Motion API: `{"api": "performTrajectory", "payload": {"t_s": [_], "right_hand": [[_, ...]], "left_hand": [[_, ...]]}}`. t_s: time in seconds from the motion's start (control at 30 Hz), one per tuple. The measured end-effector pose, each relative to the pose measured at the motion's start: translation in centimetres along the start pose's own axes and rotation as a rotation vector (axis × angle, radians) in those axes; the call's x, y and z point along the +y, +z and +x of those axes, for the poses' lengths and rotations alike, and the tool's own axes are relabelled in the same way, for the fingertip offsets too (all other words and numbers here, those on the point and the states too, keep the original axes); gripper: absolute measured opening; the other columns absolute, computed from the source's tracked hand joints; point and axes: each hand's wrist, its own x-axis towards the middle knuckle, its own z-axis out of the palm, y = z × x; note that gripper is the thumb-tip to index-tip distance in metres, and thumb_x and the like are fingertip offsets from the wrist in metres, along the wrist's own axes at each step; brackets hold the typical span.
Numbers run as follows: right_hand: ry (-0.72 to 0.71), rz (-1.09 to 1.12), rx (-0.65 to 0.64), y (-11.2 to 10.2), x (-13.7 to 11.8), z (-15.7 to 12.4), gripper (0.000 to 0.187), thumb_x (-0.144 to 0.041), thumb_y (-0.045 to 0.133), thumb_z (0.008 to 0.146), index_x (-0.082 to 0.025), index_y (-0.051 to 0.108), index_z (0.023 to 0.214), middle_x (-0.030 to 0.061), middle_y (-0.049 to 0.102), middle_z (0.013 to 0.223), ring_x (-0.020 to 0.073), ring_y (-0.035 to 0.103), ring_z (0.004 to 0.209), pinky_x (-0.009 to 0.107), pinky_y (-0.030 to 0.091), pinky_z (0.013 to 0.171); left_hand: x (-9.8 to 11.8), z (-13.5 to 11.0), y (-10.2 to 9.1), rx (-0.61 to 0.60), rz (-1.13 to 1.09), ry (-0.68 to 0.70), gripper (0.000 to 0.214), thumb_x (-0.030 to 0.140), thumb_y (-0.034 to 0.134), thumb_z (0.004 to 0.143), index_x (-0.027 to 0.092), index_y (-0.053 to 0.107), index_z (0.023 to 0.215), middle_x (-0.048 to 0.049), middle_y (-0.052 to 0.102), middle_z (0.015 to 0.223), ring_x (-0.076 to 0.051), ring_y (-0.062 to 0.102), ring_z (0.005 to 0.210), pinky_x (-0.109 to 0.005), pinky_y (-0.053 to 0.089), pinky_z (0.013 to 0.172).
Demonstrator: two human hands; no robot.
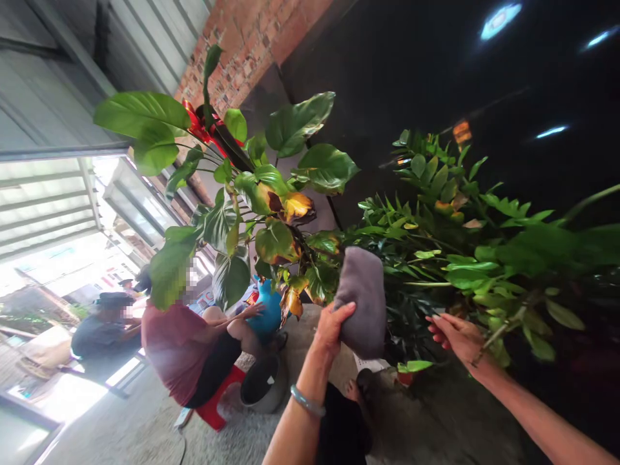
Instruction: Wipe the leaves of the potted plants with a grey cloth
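Note:
My left hand (332,328), with a pale bangle (308,402) on its wrist, grips a folded grey cloth (362,303) by its left side. The cloth is upright in front of the foliage. My right hand (462,342) reaches into the leafy green plant (426,239) on the right, its fingers pinched together among dark lower leaves. What sits between those fingertips is too small and dark to make out. A thin stem (498,336) crosses near the right wrist. Left of the cloth grows a large-leaved plant (276,242) with some yellow and brown leaves.
A person in a red shirt (172,349) sits on a red stool (220,394), hands on a blue object (265,310). Beside them stands a dark bucket (264,387). Another person (104,329) sits farther left. A glossy black wall (411,77) rises behind the plants.

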Motion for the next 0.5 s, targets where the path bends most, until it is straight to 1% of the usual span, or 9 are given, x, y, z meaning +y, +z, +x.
{"api": "performTrajectory", "payload": {"t_s": [0.1,0.17,0.2,0.23,0.3,0.37,0.4,0.43,0.5], "right_hand": [[-0.005,-0.017,-0.001,-0.1,0.4,0.3,0.024,-0.046,0.056,0.057,-0.024,0.065,0.057,0.0037,0.066,0.051,0.0216,0.06,0.049,0.032,0.046,0.045],[0.002,-0.029,-0.004,-0.3,0.5,0.4,0.024,-0.046,0.057,0.057,-0.023,0.066,0.057,0.0038,0.066,0.05,0.0216,0.06,0.047,0.032,0.045,0.045],[0.006,-0.033,-0.007,-0.4,0.5,0.3,0.025,-0.046,0.057,0.057,-0.023,0.066,0.058,0.0038,0.066,0.05,0.0213,0.059,0.047,0.032,0.044,0.044],[0.008,-0.035,-0.009,-0.5,0.4,0.2,0.026,-0.046,0.057,0.057,-0.023,0.067,0.059,0.0038,0.067,0.051,0.021,0.059,0.046,0.032,0.044,0.044],[0.01,-0.034,-0.011,-0.6,0.3,0.1,0.025,-0.045,0.057,0.057,-0.023,0.068,0.059,0.0038,0.067,0.052,0.0209,0.059,0.048,0.031,0.044,0.044],[0.016,-0.032,-0.003,-0.5,0.1,0.0,0.024,-0.044,0.056,0.058,-0.023,0.068,0.06,0.0039,0.068,0.053,0.0212,0.06,0.049,0.031,0.044,0.044],[0.022,-0.032,0.002,-0.4,0.1,0.1,0.023,-0.043,0.056,0.058,-0.023,0.068,0.06,0.0039,0.068,0.052,0.0214,0.059,0.049,0.031,0.043,0.044],[0.029,-0.031,0.006,-0.3,0.1,0.1,0.023,-0.042,0.056,0.059,-0.023,0.069,0.061,0.0041,0.068,0.052,0.0216,0.059,0.049,0.031,0.043,0.043],[0.036,-0.028,0.009,-0.1,0.2,0.3,0.022,-0.041,0.056,0.059,-0.023,0.068,0.06,0.0043,0.068,0.052,0.0221,0.059,0.048,0.031,0.042,0.043]], "left_hand": [[-3.7,-1.8,-0.1,-0.128,0.22,-0.214,0.038,0.037,0.089,0.031,0.016,0.073,0.058,-0.0014,0.067,0.056,-0.016,0.056,0.053,-0.029,0.044,0.059],[-4.6,-3.4,-0.6,-0.197,0.313,-0.293,0.038,0.035,0.09,0.03,0.016,0.074,0.058,0.0001,0.066,0.054,-0.014,0.054,0.05,-0.028,0.042,0.055],[-4.3,-4.0,-0.9,-0.211,0.307,-0.29,0.04,0.036,0.09,0.029,0.016,0.075,0.06,-0.0001,0.067,0.055,-0.014,0.054,0.051,-0.028,0.043,0.055],[-3.4,-4.3,-1.2,-0.208,0.266,-0.258,0.043,0.037,0.09,0.029,0.015,0.076,0.063,-0.001,0.068,0.056,-0.015,0.055,0.051,-0.027,0.043,0.055],[-1.0,-4.0,-1.6,-0.159,0.113,-0.126,0.048,0.04,0.09,0.03,0.014,0.076,0.068,-0.0032,0.07,0.061,-0.015,0.058,0.053,-0.027,0.044,0.055],[1.3,-2.7,-1.5,-0.075,-0.038,0.028,0.049,0.04,0.09,0.033,0.014,0.076,0.071,-0.004,0.071,0.065,-0.016,0.06,0.056,-0.026,0.045,0.056],[1.9,-1.9,-1.3,-0.028,-0.085,0.083,0.048,0.04,0.09,0.033,0.014,0.075,0.071,-0.0038,0.071,0.065,-0.016,0.06,0.056,-0.026,0.045,0.057],[1.9,-1.2,-1.0,0.015,-0.108,0.119,0.048,0.04,0.09,0.034,0.014,0.075,0.071,-0.0034,0.071,0.065,-0.016,0.06,0.057,-0.026,0.045,0.057],[0.3,-0.4,-0.3,0.063,-0.07,0.114,0.045,0.042,0.089,0.035,0.014,0.073,0.068,-0.0024,0.07,0.062,-0.015,0.058,0.056,-0.027,0.046,0.059]]}}
